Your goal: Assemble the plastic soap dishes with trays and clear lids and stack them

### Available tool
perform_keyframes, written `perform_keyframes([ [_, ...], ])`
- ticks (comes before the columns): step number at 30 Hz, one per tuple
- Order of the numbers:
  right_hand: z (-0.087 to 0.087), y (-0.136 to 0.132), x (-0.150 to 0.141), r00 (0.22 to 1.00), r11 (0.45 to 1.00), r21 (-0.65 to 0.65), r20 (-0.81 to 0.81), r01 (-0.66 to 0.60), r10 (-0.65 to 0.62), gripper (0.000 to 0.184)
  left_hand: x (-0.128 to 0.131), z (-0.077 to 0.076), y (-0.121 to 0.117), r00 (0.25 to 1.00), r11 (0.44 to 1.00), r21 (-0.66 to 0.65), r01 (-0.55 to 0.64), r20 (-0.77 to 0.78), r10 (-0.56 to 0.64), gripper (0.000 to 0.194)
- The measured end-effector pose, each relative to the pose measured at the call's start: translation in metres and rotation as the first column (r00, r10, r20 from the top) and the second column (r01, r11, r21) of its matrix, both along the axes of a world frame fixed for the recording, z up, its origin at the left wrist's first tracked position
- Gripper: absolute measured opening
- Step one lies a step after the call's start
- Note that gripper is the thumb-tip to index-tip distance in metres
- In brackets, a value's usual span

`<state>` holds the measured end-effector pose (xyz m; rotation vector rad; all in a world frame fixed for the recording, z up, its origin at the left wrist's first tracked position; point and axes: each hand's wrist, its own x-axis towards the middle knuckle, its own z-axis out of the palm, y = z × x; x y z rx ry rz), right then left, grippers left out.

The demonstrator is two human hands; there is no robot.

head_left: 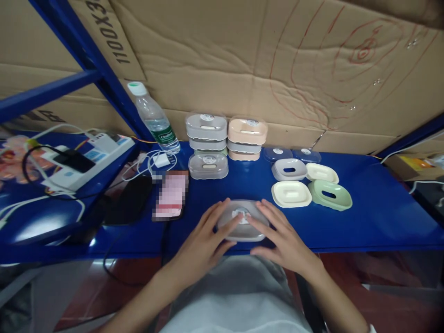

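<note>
A grey soap box (248, 235) with a clear lid sits near the front edge of the blue table, between my two hands. My left hand (211, 231) grips its left side, index fingertip on the whitish label (242, 216) on the lid. On the right side, my right hand (279, 233) grips it likewise, its index finger also touching the label. Both thumbs are by the near edge. To the right lie a cream tray (291, 194), a second cream tray (322, 173), a green soap dish base (331, 195) and a pale grey one (289, 169).
Stacked lidded soap boxes (207, 128) stand at the back, with a peach box (248, 132) beside them. Clear lids (278, 155) lie behind the trays. Leftward are a phone (170, 196), a water bottle (154, 118), cables and a power strip (88, 164). Cardboard (215, 55) forms the back wall.
</note>
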<state>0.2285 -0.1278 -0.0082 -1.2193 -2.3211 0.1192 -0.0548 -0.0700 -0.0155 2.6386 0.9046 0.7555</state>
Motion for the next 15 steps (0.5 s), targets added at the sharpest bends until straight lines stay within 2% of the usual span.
perform_keyframes([
  [4, -0.005, 0.010, 0.005, 0.998, 0.998, -0.070, -0.055, -0.003, -0.001, 0.062, 0.008, -0.019, -0.002, 0.994, 0.991, -0.125, -0.044, 0.097, 0.056, 0.089],
  [7, 0.000, 0.015, 0.029, 0.994, 0.996, -0.025, -0.062, 0.088, -0.089, 0.061, 0.012, -0.029, 0.001, 0.985, 0.987, -0.148, -0.061, 0.151, 0.084, 0.093],
  [11, 0.014, 0.046, 0.089, 0.950, 0.946, 0.092, -0.065, 0.310, -0.305, 0.054, 0.014, -0.033, 0.001, 0.997, 0.998, -0.055, -0.034, 0.070, 0.038, 0.068],
  [13, 0.018, 0.073, 0.124, 0.921, 0.921, 0.050, -0.068, 0.387, -0.383, 0.050, 0.015, -0.031, 0.001, 1.000, 1.000, 0.022, -0.018, 0.018, 0.018, 0.050],
  [15, 0.021, 0.098, 0.150, 0.918, 0.918, 0.015, -0.022, 0.395, -0.395, 0.049, 0.015, -0.026, 0.000, 1.000, 0.996, 0.088, 0.008, -0.016, -0.007, 0.037],
])
